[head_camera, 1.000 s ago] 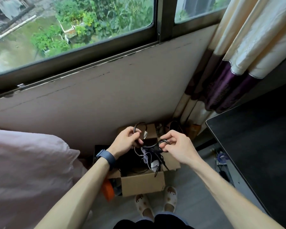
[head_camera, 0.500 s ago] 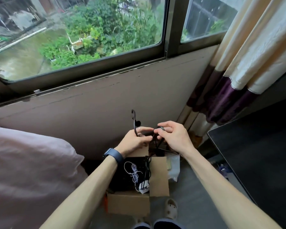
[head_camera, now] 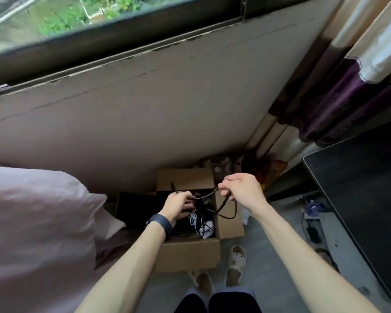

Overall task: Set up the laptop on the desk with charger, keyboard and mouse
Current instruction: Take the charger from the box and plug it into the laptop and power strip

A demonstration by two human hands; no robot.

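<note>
An open cardboard box [head_camera: 190, 254] stands on the floor below the window wall, holding a tangle of dark and white cables [head_camera: 201, 224]. Both of my hands grip one black cable [head_camera: 207, 195] above the box. My left hand [head_camera: 178, 205], with a dark watch on the wrist, holds one end low over the box. My right hand [head_camera: 242, 190] pinches the cable higher and to the right, and a loop of it hangs down below that hand. The dark desk surface [head_camera: 366, 199] lies at the right.
A pink-covered bed [head_camera: 32, 222] fills the left. A striped curtain [head_camera: 325, 86] hangs at the upper right. More cables and small items [head_camera: 312, 213] lie on the floor beside the desk. My slippered feet [head_camera: 235, 260] stand just in front of the box.
My hands have moved apart, drawing the black cable out between them, and have come lower over the box. The view has tilted downward.
</note>
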